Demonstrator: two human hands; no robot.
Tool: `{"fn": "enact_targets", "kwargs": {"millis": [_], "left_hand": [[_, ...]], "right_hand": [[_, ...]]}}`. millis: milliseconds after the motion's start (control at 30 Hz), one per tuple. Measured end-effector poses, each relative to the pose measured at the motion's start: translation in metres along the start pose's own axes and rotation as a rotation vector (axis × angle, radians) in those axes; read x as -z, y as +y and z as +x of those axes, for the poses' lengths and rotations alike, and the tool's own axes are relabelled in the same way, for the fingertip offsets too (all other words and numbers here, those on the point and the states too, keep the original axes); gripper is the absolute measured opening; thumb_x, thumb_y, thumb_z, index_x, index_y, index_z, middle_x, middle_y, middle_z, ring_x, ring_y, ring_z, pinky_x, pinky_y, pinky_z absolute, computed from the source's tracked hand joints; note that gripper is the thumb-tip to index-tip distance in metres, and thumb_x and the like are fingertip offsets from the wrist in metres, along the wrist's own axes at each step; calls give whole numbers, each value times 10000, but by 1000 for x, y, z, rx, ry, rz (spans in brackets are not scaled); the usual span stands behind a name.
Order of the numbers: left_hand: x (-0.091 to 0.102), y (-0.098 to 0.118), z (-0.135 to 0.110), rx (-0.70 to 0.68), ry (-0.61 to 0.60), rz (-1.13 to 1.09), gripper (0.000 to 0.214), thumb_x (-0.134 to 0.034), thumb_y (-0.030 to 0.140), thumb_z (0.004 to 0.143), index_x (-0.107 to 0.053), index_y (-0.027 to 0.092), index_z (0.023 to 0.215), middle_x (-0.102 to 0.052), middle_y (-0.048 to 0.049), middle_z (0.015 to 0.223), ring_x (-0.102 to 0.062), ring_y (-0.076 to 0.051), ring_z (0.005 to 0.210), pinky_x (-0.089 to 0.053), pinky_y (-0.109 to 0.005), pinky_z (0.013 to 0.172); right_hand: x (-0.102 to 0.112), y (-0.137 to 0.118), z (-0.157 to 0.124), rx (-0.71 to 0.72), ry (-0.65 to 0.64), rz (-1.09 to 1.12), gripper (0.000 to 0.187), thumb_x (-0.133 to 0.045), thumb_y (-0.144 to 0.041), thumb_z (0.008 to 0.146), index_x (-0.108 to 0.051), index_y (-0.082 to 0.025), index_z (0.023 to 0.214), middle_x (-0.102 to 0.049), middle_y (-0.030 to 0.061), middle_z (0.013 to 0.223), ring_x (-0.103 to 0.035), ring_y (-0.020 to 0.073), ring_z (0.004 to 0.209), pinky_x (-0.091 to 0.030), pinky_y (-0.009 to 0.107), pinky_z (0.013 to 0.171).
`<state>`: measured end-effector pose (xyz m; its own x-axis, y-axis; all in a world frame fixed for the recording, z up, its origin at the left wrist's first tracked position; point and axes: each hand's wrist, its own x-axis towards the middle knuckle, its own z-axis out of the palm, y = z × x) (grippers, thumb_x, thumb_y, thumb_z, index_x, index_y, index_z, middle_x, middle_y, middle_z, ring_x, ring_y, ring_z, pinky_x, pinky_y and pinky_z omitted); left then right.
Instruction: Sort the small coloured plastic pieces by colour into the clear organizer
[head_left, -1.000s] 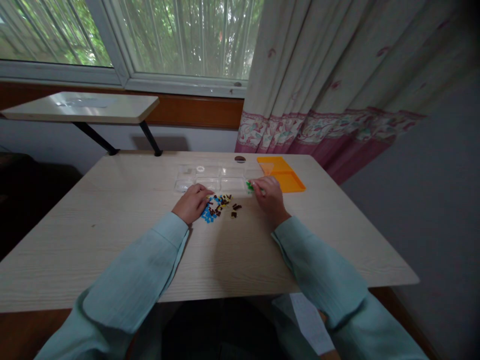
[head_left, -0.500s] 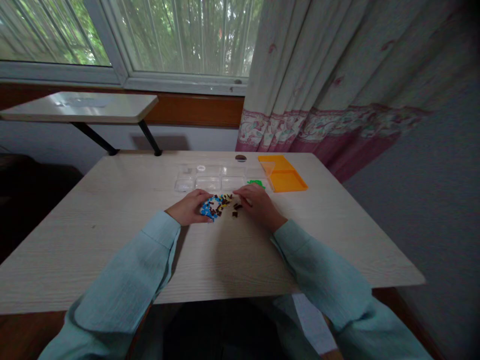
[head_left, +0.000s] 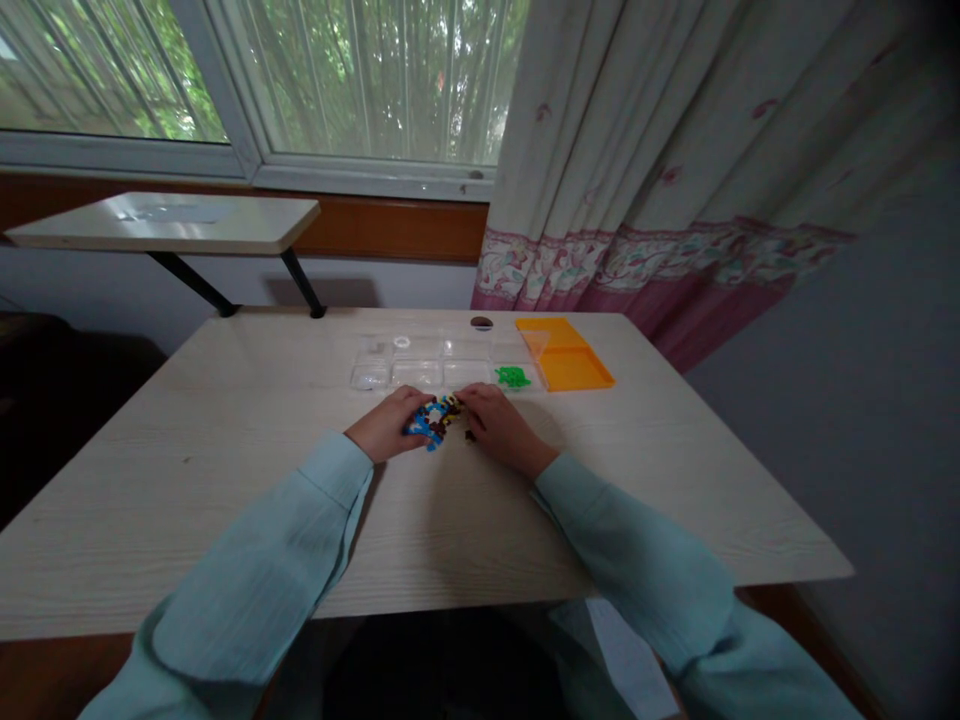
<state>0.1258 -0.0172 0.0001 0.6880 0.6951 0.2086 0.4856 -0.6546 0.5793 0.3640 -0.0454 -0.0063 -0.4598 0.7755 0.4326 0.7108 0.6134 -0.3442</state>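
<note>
Pile of small blue, brown and yellow plastic-looking pieces (head_left: pixel 435 424) on pale wood-grain table (head_left: pixel 180 480), in front of clear compartmented plastic tray (head_left: pixel 417 373). Left hand (head_left: pixel 388 424) curves round the pile's left side, thumb and fingers apart. Right hand (head_left: pixel 501 425) at its right edge, fingertips close; can't tell if pinching anything. Pieces likely light, stiff, easily scattered; best fingertip-pinched singly by the edges.

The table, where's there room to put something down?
Two bare patches: left of the left sleeve, and right of the right sleeve, in front of the orange tray. Another lies between the sleeves. It's crowded in the middle: left hand, right hand, colourful pieces, with the clear tray behind.
</note>
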Motion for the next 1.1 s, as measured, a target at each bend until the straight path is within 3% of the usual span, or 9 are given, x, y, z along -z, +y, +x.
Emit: {"fn": "enact_targets", "kwargs": {"millis": [367, 600, 833, 1000, 1100], "left_hand": [[-3, 9, 4, -16, 41, 33, 591, -638, 449, 790, -484, 163, 1284, -495, -118, 1153, -510, -240, 1090, -421, -408, 1010], [-7, 15, 4, -27, 55, 71, 468, -625, 365, 806, -544, 175, 1225, -522, -101, 1092, -535, -227, 1031, -460, -387, 948], [-6, 13, 4, 14, 126, 56, 408, -523, 326, 876, -530, 177, 1256, -512, -93, 1092, -540, -205, 1034, -468, -358, 951], [-14, 15, 6, 16, 146, 167, 415, -461, 293, 906, -488, 187, 1307, -501, -108, 1180, -525, -216, 1085, -451, -373, 982], [-18, 18, 8, 35, 151, 246, 405, -441, 305, 916, -483, 218, 1309, -500, -97, 1199, -531, -221, 1077, -467, -374, 950]], "right_hand": [[2, 1, 1, 18, 15, 110, 431, -437, 2, 765, -616, -143, 1130, -588, 105, 1018, -515, 200, 981, -438, 363, 924], [7, -1, 1, 23, -32, 47, 355, -491, -17, 756, -670, -155, 1030, -608, 94, 972, -517, 206, 945, -429, 357, 886], [13, 6, -1, -46, 26, 58, 314, -484, -44, 811, -663, -140, 1051, -625, 105, 974, -531, 203, 934, -422, 359, 871], [10, 10, -1, -16, -11, 72, 341, -476, -6, 774, -682, -149, 1005, -630, 88, 947, -530, 196, 928, -415, 353, 877], [11, 9, -1, -21, 34, 87, 380, -458, 29, 742, -686, -154, 986, -630, 80, 925, -532, 191, 916, -419, 349, 872]]}}
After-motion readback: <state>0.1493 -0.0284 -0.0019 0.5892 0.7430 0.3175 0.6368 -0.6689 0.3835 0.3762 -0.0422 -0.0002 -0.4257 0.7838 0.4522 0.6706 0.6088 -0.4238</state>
